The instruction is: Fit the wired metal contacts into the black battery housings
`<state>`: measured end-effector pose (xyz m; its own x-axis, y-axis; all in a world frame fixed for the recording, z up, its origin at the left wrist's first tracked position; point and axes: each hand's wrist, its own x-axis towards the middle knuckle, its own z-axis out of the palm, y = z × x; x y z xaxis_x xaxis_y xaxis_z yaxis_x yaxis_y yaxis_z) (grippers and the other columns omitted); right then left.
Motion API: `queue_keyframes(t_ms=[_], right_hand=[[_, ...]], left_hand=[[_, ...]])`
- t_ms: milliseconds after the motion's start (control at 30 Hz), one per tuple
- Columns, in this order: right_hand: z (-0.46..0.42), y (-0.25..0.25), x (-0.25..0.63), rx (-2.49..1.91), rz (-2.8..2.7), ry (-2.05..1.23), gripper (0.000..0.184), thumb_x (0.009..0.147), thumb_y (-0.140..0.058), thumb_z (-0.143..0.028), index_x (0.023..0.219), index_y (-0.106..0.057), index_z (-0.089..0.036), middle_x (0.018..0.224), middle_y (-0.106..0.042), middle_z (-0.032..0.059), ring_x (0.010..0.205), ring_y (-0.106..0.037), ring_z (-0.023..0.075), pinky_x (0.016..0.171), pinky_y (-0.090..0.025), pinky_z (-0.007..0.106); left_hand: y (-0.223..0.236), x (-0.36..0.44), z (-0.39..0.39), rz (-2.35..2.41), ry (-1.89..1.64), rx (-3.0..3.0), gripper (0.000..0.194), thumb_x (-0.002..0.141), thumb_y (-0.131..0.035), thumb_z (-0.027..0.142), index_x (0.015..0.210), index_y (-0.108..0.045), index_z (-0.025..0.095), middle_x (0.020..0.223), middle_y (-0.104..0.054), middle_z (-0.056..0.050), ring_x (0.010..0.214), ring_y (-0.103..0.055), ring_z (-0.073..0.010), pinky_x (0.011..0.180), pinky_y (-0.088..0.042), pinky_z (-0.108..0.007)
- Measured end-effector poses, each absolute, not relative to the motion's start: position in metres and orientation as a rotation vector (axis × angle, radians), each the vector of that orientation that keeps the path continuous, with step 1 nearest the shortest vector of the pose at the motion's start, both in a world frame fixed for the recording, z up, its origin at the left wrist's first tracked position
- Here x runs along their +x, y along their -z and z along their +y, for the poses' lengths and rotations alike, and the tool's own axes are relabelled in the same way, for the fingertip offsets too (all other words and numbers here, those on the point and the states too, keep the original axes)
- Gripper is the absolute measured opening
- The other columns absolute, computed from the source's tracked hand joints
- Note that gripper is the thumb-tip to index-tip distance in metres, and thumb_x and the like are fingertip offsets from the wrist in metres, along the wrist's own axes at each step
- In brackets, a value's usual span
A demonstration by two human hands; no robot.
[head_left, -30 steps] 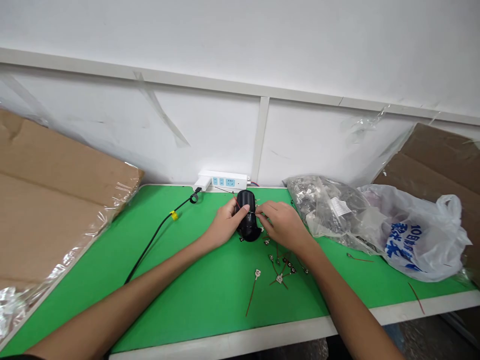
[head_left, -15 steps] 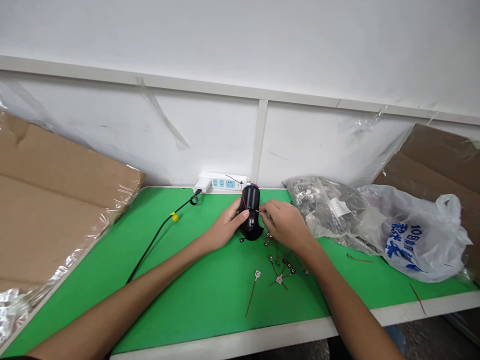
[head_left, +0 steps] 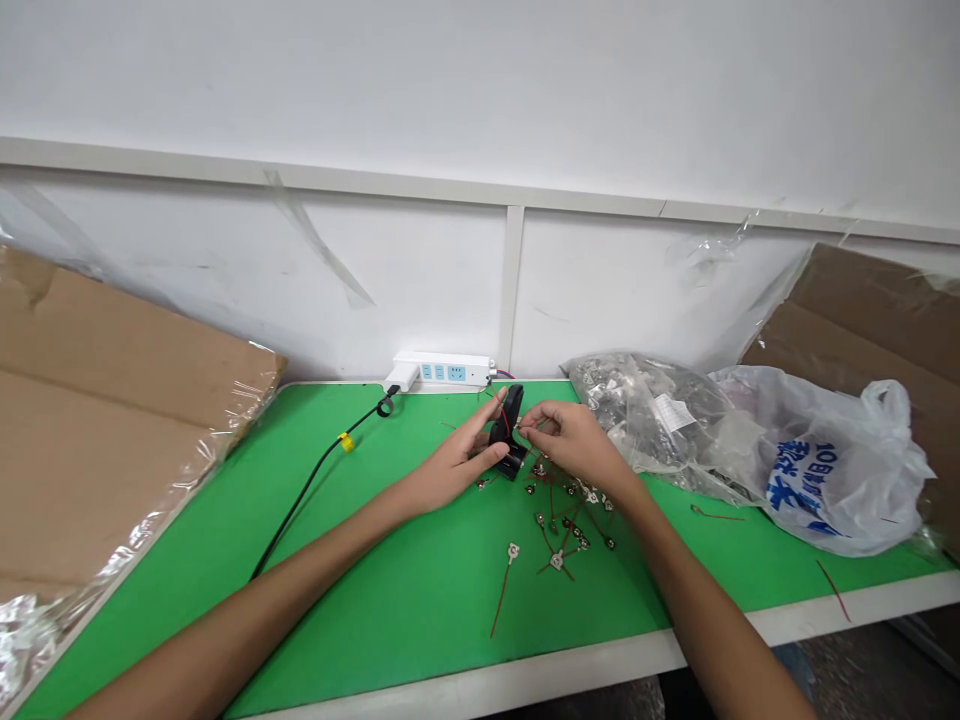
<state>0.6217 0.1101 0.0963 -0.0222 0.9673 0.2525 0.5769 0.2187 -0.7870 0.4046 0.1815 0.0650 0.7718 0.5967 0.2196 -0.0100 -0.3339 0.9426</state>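
Observation:
My left hand grips a black plastic housing from its left side, thumb across the front. The housing stands tilted above the green tabletop, its upper part narrow in this view, and a thin red wire runs along it. At its right side my right hand is closed in a pinch on a small metal contact, largely hidden by the fingertips. Below the right hand lie several small metal contacts with thin red-brown wires, among them a flat pale one and another apart to the left.
A white power strip with a plugged-in black cable lies against the wall. To the right are a clear bag of metal parts and a white plastic bag. Cardboard covers the left side; more leans at right.
My left hand has turned the black housing, so its broad rounded face now shows edge-on with a stepped lower part. The left fingers have straightened somewhat. My right hand stays pinched beside it.

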Motion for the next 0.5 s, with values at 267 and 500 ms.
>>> queue_keyframes(t_ms=[267, 500], right_hand=[[0.116, -0.091, 0.626, -1.226, -1.339, -1.165, 0.025, 0.08, -0.078, -0.037, 0.095, -0.075, -0.017, 0.089, -0.077, 0.0051, 0.081, -0.072, 0.0188, 0.081, -0.057, 0.035], [0.114, -0.09, 0.612, -1.155, -1.205, -1.225, 0.035, 0.076, -0.084, -0.042, 0.098, -0.072, -0.018, 0.096, -0.077, 0.0055, 0.081, -0.072, 0.016, 0.078, -0.057, 0.031]], left_hand=[[-0.056, 0.406, 0.183, 0.396, -0.794, 1.963, 0.066, 0.086, -0.081, 0.031, 0.145, -0.053, 0.026, 0.15, -0.054, -0.014, 0.14, -0.053, -0.0296, 0.123, -0.039, -0.05], [-0.057, 0.407, 0.181, 0.347, -0.91, 2.044, 0.058, 0.089, -0.077, 0.025, 0.14, -0.051, 0.028, 0.155, -0.051, -0.014, 0.147, -0.047, -0.03, 0.122, -0.039, -0.053]])
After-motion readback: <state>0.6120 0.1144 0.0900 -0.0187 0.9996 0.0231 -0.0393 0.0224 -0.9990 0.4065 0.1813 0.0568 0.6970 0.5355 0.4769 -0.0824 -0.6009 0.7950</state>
